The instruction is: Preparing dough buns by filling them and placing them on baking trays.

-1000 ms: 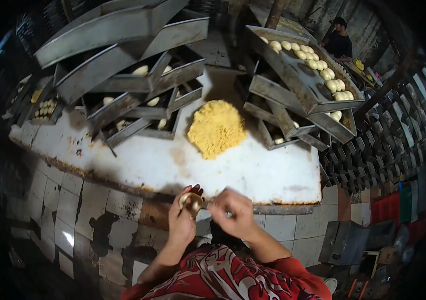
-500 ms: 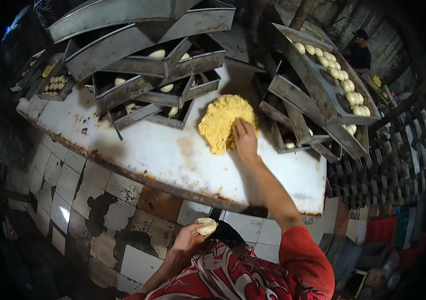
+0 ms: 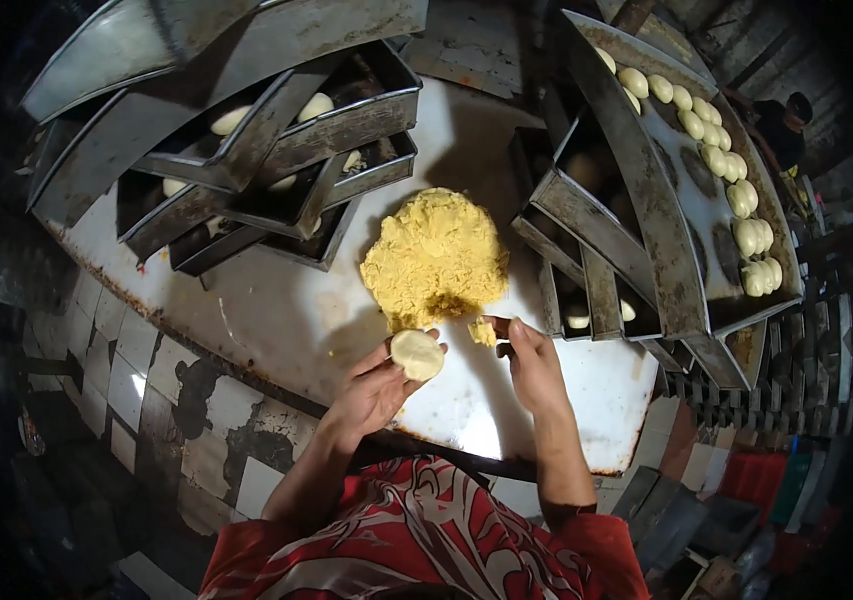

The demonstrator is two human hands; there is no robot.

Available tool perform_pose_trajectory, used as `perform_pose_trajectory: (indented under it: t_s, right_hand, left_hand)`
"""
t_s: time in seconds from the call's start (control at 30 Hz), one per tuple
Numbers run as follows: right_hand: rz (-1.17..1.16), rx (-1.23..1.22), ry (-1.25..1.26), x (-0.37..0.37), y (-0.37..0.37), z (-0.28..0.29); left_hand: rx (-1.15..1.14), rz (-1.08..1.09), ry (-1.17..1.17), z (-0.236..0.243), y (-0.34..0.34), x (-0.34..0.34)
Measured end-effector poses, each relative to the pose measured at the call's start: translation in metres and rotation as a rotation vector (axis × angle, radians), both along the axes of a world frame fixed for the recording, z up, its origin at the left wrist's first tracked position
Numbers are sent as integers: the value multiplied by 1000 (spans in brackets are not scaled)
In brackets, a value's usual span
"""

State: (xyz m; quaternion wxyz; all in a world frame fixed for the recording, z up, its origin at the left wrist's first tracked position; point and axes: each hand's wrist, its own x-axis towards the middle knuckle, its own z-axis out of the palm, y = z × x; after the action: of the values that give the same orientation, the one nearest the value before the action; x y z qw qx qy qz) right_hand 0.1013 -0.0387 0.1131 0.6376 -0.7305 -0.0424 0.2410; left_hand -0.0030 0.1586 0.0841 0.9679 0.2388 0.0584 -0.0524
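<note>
A flattened round of pale dough (image 3: 417, 355) rests on the fingers of my left hand (image 3: 371, 395), which holds it above the table's front edge. Between the fingertips of my right hand (image 3: 535, 368) is a small lump of yellow filling (image 3: 484, 332). The two hands are apart, with the dough and the lump not touching. Just beyond them lies a large crumbly mound of yellow filling (image 3: 437, 255), hollowed and darker at its near side.
Crisscrossed metal pans (image 3: 277, 170) holding pale dough pieces are stacked on the white table (image 3: 287, 325) at left. More pans (image 3: 597, 225) rise at right, topped by a long tray (image 3: 692, 200) with rows of dough balls. A person (image 3: 785, 125) is at the far right.
My right hand has drawn back from the mound with a lump of filling. My left hand has risen from near my body to the table's edge, carrying the dough round.
</note>
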Motion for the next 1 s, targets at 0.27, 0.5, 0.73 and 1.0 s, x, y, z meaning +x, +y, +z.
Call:
perform_pose_trajectory:
  t_s: [0.27, 0.5, 0.73, 1.0]
  right_hand:
    - [186, -717, -779, -49, 89, -7]
    - [-269, -417, -572, -39, 77, 42]
    - [-569, -362, -665, -126, 76, -18]
    - [-830, -240, -364, -80, -73, -81]
  left_hand:
    - [-141, -101, 232, -17, 13, 63]
    - [265, -524, -44, -9, 24, 71]
    - [97, -29, 189, 20, -49, 63]
    - [1711, -442, -995, -56, -111, 51]
